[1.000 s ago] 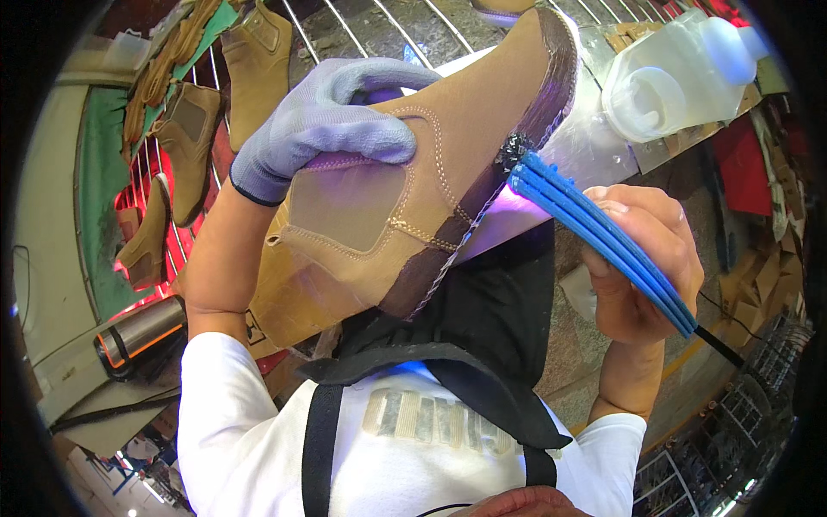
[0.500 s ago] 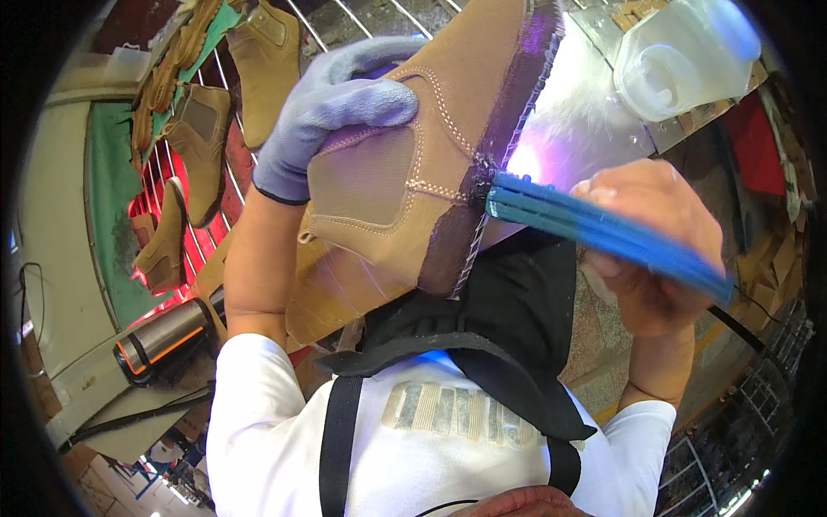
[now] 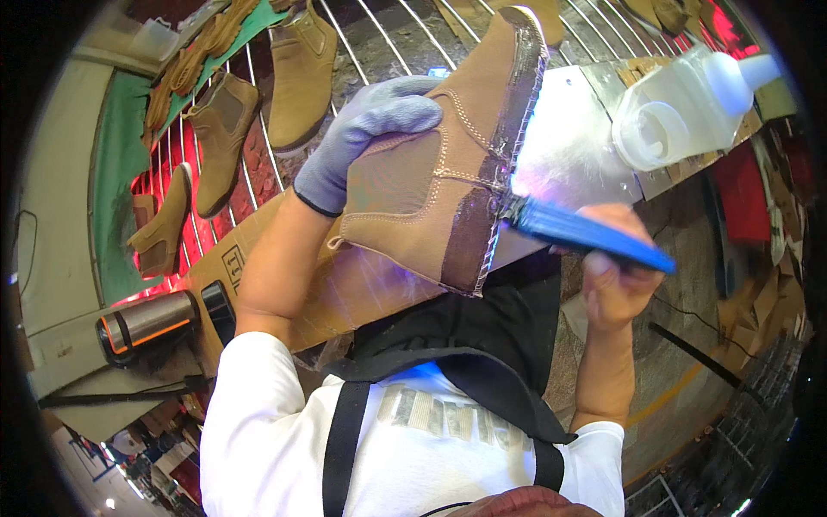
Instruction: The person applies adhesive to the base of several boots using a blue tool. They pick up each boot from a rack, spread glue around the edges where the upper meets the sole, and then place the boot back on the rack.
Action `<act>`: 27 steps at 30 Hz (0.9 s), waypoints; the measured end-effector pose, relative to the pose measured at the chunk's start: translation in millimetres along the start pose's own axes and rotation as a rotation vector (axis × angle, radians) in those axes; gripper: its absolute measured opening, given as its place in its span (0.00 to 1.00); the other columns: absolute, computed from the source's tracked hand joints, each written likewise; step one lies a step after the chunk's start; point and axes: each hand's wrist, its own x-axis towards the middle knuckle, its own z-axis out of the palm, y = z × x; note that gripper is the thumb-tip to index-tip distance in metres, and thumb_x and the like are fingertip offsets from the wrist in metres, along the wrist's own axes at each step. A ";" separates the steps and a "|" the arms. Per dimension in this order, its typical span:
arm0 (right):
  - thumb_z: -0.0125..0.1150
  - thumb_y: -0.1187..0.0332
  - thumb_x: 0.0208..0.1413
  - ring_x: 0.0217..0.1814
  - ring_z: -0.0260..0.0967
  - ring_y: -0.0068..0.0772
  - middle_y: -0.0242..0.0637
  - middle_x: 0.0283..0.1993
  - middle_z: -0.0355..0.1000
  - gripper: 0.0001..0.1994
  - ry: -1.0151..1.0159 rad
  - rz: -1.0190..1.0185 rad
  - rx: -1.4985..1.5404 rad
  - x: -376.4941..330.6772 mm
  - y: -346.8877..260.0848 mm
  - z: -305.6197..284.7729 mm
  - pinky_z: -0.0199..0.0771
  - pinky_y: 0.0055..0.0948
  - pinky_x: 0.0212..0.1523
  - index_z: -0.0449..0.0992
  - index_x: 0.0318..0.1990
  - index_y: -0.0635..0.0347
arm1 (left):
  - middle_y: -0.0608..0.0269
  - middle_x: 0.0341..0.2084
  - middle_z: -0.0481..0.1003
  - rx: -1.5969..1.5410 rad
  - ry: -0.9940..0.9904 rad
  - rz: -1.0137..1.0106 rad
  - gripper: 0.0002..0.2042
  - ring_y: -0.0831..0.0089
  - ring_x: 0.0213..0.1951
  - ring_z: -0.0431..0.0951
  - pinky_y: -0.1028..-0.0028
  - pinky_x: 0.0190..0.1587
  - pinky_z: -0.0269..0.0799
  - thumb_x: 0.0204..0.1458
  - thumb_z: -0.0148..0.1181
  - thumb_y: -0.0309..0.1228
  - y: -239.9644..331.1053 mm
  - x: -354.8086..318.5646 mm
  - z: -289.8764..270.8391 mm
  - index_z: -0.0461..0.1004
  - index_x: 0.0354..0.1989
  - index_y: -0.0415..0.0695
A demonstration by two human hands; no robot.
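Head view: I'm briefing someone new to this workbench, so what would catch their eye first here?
At centre, a tan suede ankle boot is held up by the left hand in a grey glove, its sole edge turned to a blue brush gripped by the bare right hand. More tan boots lie on a wire rack at upper left, lit red from below.
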 end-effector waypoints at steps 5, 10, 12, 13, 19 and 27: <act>0.70 0.76 0.55 0.41 0.79 0.39 0.47 0.39 0.81 0.12 -0.077 -0.239 -0.283 26.9 -9.6 0.2 0.79 0.33 0.45 0.80 0.46 0.69 | 0.55 0.47 0.80 0.272 0.000 0.069 0.28 0.72 0.48 0.80 0.73 0.53 0.74 0.51 0.64 0.41 7.6 -0.2 -5.2 0.76 0.56 0.31; 0.72 0.73 0.54 0.40 0.80 0.41 0.46 0.39 0.81 0.13 -0.251 -0.320 -0.380 41.8 -24.9 -8.0 0.79 0.32 0.43 0.80 0.45 0.68 | 0.54 0.47 0.81 0.493 -0.030 0.101 0.27 0.70 0.47 0.81 0.71 0.52 0.75 0.51 0.67 0.42 19.1 -1.8 -6.8 0.78 0.54 0.33; 0.72 0.73 0.54 0.40 0.80 0.42 0.47 0.39 0.81 0.12 -0.215 -0.352 -0.433 46.3 -23.0 -6.3 0.79 0.32 0.42 0.80 0.45 0.67 | 0.54 0.47 0.81 0.516 -0.049 0.133 0.28 0.69 0.46 0.81 0.71 0.52 0.75 0.50 0.68 0.43 17.2 -2.6 -9.7 0.78 0.54 0.34; 0.73 0.73 0.54 0.40 0.80 0.42 0.47 0.39 0.81 0.12 -0.220 -0.368 -0.464 48.7 -24.8 -6.2 0.79 0.32 0.42 0.80 0.45 0.67 | 0.53 0.47 0.81 0.529 -0.052 0.141 0.28 0.69 0.46 0.82 0.70 0.52 0.75 0.49 0.69 0.43 18.0 -2.4 -8.8 0.78 0.53 0.34; 0.73 0.74 0.52 0.39 0.81 0.42 0.48 0.38 0.80 0.13 -0.257 -0.387 -0.512 48.7 -31.8 -1.8 0.80 0.31 0.40 0.79 0.44 0.67 | 0.52 0.47 0.81 0.586 -0.018 0.134 0.28 0.66 0.46 0.82 0.68 0.52 0.76 0.49 0.70 0.44 25.4 -6.1 -2.7 0.79 0.52 0.35; 0.74 0.76 0.49 0.40 0.81 0.41 0.47 0.39 0.81 0.14 -0.425 -0.255 -0.288 48.0 -35.1 -5.0 0.80 0.32 0.42 0.80 0.43 0.68 | 0.50 0.48 0.80 0.664 -0.030 0.173 0.24 0.60 0.47 0.82 0.68 0.52 0.76 0.51 0.68 0.45 27.2 -11.1 -10.2 0.81 0.51 0.42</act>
